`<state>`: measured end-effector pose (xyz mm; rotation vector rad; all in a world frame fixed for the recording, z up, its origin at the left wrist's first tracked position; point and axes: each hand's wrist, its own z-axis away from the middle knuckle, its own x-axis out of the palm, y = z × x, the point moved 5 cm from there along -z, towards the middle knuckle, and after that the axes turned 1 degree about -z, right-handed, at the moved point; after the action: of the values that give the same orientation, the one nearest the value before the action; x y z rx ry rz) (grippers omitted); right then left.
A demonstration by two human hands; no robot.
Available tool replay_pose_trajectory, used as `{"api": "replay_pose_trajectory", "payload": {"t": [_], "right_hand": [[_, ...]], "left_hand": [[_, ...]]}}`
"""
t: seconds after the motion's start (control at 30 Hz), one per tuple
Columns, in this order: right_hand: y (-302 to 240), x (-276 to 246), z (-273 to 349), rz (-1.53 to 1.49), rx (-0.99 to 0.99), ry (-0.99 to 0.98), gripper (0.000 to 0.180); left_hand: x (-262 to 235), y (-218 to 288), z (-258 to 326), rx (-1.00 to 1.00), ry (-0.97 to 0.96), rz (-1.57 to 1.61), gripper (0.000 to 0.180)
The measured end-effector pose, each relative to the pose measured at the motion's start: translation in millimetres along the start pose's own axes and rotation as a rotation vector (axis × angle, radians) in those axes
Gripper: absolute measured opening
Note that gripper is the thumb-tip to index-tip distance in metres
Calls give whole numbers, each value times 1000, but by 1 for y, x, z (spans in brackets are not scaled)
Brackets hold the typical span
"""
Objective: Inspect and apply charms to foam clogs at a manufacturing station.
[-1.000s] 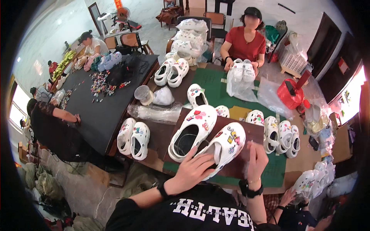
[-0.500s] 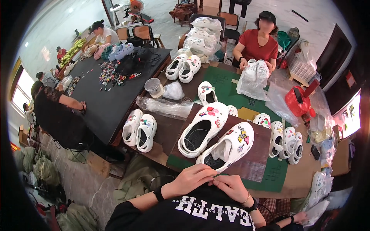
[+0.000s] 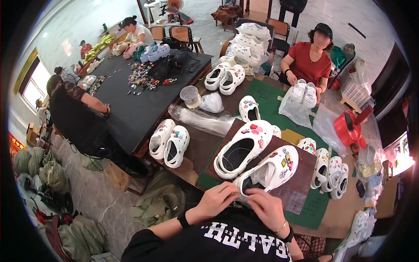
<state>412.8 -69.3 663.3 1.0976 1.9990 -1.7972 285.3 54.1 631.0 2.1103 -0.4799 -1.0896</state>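
Observation:
Two white clogs stand side by side before me on a brown board (image 3: 297, 192), toes pointing away. The left clog (image 3: 254, 130) and the right clog (image 3: 283, 163) both carry colourful charms. Clear crumpled plastic sits inside the right one, and a thin clear line loops across the pair's openings. My left hand (image 3: 218, 198) has its fingers pinched together at the right clog's heel. At the same heel, my right hand (image 3: 266, 207) is closed too, thumb and fingertips close to the rim. What lies between the fingertips is too small to make out.
More white clogs (image 3: 176, 146) stand to the left, and others (image 3: 334, 172) to the right. A round tub (image 3: 190, 97) and plastic bags (image 3: 205, 120) lie farther left. Across the table a co-worker (image 3: 310, 61) handles bagged clogs. A red container (image 3: 348, 126) stands at the right.
My view has shifted, so the scene sits lower and farther right. My hands, pinched together below the right clog's heel before, are now slightly apart and up against that heel.

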Motion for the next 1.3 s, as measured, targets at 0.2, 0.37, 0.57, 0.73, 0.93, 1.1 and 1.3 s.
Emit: {"api": "replay_pose_trajectory", "payload": {"t": [0.2,0.37,0.57,0.73,0.93,1.1,1.3], "right_hand": [[25,1,3,-414,280,10,12],[21,-16,-1,-489,290,138,12],[7,-44,-13,271,81,166,12],[18,-44,-27,262,-44,-111,11],[23,-36,-32,24,10,-149,14],[20,-56,-25,-30,58,0,17],[9,-73,-36,76,223,325,17]], "left_hand": [[0,-1,0,23,3,35,20],[15,2,-2,43,-115,-142,37],[18,4,-4,117,27,-129,40],[23,7,-16,9,33,7,27],[25,1,-22,-199,-39,282,22],[-8,2,-16,-142,-6,214,15],[-59,-46,21,-540,179,632,5]]}}
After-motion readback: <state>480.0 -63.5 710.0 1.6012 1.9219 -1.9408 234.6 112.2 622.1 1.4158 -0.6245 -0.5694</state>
